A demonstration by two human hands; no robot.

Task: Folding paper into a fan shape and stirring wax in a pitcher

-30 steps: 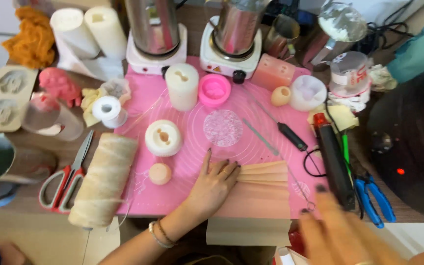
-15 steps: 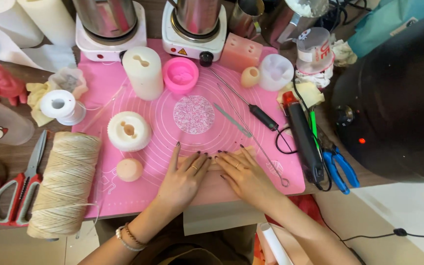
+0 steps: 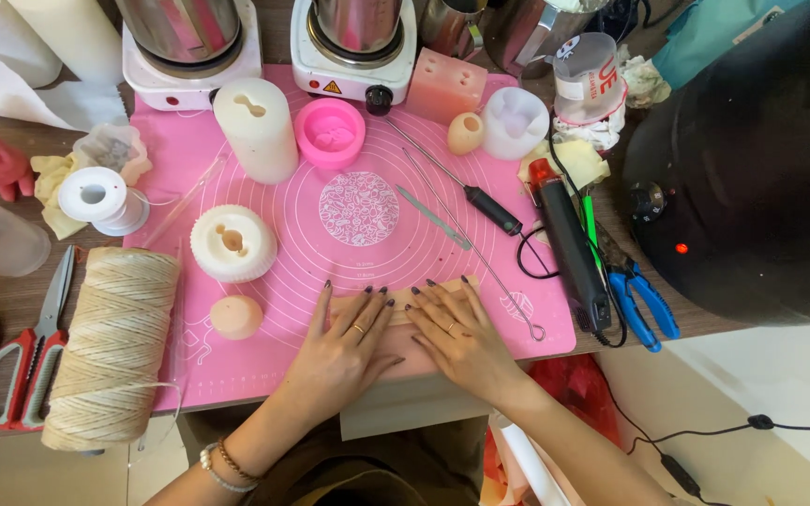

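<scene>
Both of my hands lie flat, side by side, on a folded peach-coloured sheet (image 3: pixel 403 302) at the near edge of the pink silicone mat (image 3: pixel 264 347). My left hand (image 3: pixel 347 337) presses the sheet's left part with its fingers spread. Beside it, my right hand (image 3: pixel 458 333) covers the right part, fingertips at the sheet's far fold. Most of the sheet is hidden under my palms. A round white patterned disc (image 3: pixel 358 208) lies on the mat just beyond my fingers.
White moulds (image 3: pixel 232 244) (image 3: pixel 255 128), a pink mould (image 3: pixel 330 133) and a small peach ball (image 3: pixel 236 317) sit on the mat. A twine spool (image 3: pixel 114 345) and red scissors (image 3: pixel 21 351) lie left. A thin rod (image 3: pixel 480 258), a black tool (image 3: pixel 569 248) and blue pliers (image 3: pixel 644 309) lie right. Two hotplates (image 3: pixel 353 70) stand behind.
My right hand has come in from the lower right and settled on the sheet beside my left hand. The fan-folded sheet now lies pressed flat under both palms.
</scene>
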